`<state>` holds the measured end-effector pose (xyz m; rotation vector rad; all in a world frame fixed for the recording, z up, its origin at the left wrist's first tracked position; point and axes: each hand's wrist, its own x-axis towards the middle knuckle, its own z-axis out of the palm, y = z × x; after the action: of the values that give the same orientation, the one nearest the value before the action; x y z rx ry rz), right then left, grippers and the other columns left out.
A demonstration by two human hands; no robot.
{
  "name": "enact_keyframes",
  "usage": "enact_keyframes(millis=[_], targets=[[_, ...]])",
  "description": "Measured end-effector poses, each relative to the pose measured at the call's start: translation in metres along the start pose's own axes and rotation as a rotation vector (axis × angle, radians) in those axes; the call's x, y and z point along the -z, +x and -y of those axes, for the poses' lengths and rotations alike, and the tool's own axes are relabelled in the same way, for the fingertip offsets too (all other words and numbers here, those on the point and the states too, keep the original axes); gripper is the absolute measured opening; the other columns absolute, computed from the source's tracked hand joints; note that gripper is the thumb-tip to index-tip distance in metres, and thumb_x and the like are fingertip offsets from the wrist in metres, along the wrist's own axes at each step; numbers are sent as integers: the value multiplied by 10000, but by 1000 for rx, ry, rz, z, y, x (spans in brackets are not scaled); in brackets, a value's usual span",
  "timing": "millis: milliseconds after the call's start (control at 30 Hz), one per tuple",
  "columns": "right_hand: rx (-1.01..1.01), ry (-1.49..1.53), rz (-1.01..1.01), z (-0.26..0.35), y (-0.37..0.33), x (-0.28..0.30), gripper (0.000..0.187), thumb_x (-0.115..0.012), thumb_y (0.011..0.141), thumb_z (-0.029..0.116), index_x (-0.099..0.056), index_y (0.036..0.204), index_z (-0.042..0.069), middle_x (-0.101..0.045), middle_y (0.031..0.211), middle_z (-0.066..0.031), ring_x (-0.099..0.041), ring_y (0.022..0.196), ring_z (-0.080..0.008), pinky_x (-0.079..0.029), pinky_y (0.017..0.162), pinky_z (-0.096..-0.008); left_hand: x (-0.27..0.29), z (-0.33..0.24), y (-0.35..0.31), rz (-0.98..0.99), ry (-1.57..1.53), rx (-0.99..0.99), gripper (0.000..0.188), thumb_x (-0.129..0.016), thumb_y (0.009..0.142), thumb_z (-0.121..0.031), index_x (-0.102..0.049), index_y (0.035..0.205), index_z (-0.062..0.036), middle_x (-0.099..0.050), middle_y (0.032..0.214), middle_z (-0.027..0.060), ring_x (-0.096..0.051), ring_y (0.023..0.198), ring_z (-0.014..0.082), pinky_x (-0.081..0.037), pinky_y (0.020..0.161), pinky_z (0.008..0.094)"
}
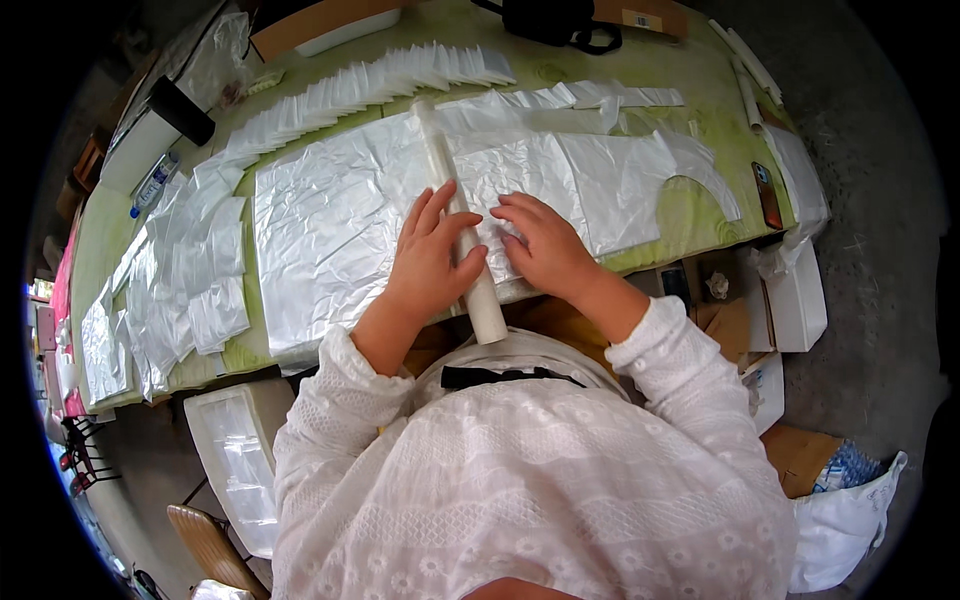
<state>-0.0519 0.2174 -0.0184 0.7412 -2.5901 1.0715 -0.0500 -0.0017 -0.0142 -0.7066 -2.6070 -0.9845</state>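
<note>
A long white tube lies across a stack of crinkled clear plastic sheets on a green table. My left hand lies over the tube, thumb curled across its near part, fingers spread on the plastic to its left. Just right of the tube, my right hand presses flat on the sheets, its fingers pointing left toward the tube. The tube's near end juts over the table's front edge.
Rows of small folded plastic bags fan along the far side and down the left. A phone lies at the right edge. A water bottle, a black bag and boxes surround the table.
</note>
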Motion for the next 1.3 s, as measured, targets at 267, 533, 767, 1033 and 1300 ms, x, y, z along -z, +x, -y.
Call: enact_keyframes(millis=[267, 533, 767, 1033, 1300], targets=[[-25, -480, 324, -38, 122, -33, 604, -550, 970, 484, -564, 1442, 107, -581, 1442, -169, -517, 1362, -356, -362, 1152, -534, 8, 6, -16, -56, -54, 41, 399, -641, 810, -146, -734, 1197, -130, -431, 1560, 257, -447, 1399, 458, -385, 1158, 499], [-956, -48, -291, -183, 150, 108, 877, -666, 949, 430, -196, 1613, 102, -629, 1287, -244, -670, 1082, -352, -542, 920, -405, 11, 2, -15, -54, -55, 36, 395, -607, 809, -81, -729, 1185, -99, -432, 1569, 246, -478, 1367, 455, -421, 1124, 482], [-788, 0, -563, -207, 77, 189, 584, -712, 884, 238, -530, 1398, 29, -670, 1103, -165, -669, 800, -249, -545, 675, -374, 9, 2, -17, -81, -26, 38, 392, -618, 798, -102, -733, 1173, -118, -447, 1565, 228, -494, 1308, 460, -415, 1122, 493], [-314, -450, 196, -66, 85, 23, 601, -750, 876, 371, -580, 1437, 238, -292, 1666, -129, -238, 1524, -424, -238, 1226, -556, 7, 7, -20, -91, -63, 59, 400, -640, 806, -163, -736, 1194, -149, -456, 1562, 211, -513, 1288, 454, -435, 1110, 490], [118, -391, 82, -3, 94, -12, 705, -679, 902, 303, -445, 1518, 55, -353, 1642, -94, -261, 1533, -353, -197, 1222, -611, 11, 9, -21, -119, -223, 143, 372, -656, 802, -132, -632, 1169, -80, -496, 1525, 188, -508, 1311, 418, -425, 1109, 474]])
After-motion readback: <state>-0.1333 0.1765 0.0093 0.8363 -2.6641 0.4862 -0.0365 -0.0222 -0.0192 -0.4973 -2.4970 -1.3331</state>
